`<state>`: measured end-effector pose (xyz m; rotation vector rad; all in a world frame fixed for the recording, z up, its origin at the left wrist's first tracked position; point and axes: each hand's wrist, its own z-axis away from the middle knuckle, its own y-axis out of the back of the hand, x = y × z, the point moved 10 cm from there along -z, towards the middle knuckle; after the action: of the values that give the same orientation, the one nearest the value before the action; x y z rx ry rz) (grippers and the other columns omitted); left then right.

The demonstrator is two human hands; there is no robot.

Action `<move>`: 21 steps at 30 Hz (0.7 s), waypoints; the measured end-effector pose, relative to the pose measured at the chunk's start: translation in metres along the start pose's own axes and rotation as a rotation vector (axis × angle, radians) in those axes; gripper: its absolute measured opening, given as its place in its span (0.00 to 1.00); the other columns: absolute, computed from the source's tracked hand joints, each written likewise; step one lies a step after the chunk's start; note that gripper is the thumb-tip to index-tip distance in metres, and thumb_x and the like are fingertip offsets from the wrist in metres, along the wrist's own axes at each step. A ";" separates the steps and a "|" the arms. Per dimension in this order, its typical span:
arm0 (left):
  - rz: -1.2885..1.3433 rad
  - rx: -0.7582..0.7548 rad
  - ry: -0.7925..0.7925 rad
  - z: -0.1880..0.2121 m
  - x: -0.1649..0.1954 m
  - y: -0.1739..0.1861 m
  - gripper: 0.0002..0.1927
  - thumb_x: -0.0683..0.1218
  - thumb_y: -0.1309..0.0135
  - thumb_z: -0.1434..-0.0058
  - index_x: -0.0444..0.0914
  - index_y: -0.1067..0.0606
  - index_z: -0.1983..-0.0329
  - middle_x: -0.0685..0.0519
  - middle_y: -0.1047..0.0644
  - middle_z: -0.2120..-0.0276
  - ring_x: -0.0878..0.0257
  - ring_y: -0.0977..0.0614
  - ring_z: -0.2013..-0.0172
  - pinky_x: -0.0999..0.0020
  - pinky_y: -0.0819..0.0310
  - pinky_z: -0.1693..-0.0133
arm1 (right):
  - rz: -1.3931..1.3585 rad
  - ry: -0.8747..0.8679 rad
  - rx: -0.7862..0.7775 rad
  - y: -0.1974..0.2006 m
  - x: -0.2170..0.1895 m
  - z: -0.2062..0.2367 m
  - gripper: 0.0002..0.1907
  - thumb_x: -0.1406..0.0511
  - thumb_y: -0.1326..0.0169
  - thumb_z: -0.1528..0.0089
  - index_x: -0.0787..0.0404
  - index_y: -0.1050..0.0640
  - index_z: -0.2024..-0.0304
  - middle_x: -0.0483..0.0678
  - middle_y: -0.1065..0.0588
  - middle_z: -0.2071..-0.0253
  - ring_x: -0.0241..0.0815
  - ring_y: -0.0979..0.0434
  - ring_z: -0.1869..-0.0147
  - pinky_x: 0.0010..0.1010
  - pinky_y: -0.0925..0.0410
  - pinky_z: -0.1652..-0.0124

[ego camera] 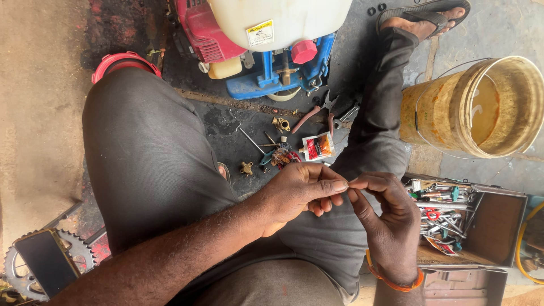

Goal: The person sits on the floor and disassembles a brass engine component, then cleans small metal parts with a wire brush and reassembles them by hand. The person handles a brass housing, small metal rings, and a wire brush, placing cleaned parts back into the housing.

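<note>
Your left hand (300,192) and right hand (385,221) meet fingertip to fingertip over your lap, both pinched shut on something too small to make out; it sits right where the thumbs and forefingers touch, near the centre of the view. Judging from how things lie, the work looks to be mid-way: small parts are off and spread on the ground, and nothing is back together yet. At about twelve o'clock from your hands lie a small tube packet (318,147), brass fittings (281,124), pliers (317,113) and a thin rod (250,140). Farther up at twelve stands the sprayer engine (266,56) with its white tank, red cap and blue frame. At three o'clock the metal toolbox (498,226) stands open, crammed with wrenches, screwdrivers and loose tools. At one o'clock the yellowed bucket (476,107) lies tipped toward you; its inside looks stained, and I cannot tell whether it holds anything. At eight o'clock a phone (45,260) rests on a sprocket (17,272).
</note>
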<state>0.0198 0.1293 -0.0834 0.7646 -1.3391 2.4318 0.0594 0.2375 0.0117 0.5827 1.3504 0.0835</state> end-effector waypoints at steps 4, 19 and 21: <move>-0.019 0.007 0.029 0.000 -0.006 0.001 0.15 0.52 0.43 0.33 0.34 0.22 0.55 0.54 0.22 0.69 0.71 0.22 0.70 0.75 0.25 0.66 | 0.272 0.117 -0.044 0.000 -0.017 -0.002 0.10 0.73 0.37 0.42 0.64 0.22 0.59 0.48 0.22 0.56 0.39 0.20 0.50 0.29 0.27 0.50; -0.004 0.023 0.097 -0.003 -0.012 0.003 0.17 0.55 0.46 0.31 0.36 0.22 0.60 0.57 0.24 0.73 0.72 0.26 0.73 0.76 0.30 0.71 | 0.297 0.249 -0.013 0.003 -0.025 0.002 0.20 0.72 0.35 0.45 0.63 0.26 0.52 0.51 0.24 0.50 0.42 0.21 0.46 0.31 0.27 0.48; 0.009 0.003 0.079 -0.003 -0.009 0.000 0.17 0.55 0.46 0.31 0.36 0.22 0.60 0.57 0.24 0.73 0.72 0.26 0.73 0.76 0.30 0.71 | 0.225 0.221 -0.042 0.002 -0.021 0.001 0.20 0.72 0.34 0.45 0.63 0.25 0.52 0.50 0.24 0.50 0.41 0.21 0.45 0.31 0.27 0.46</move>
<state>0.0266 0.1317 -0.0900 0.6567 -1.3124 2.4446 0.0555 0.2305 0.0316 0.7038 1.4883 0.3681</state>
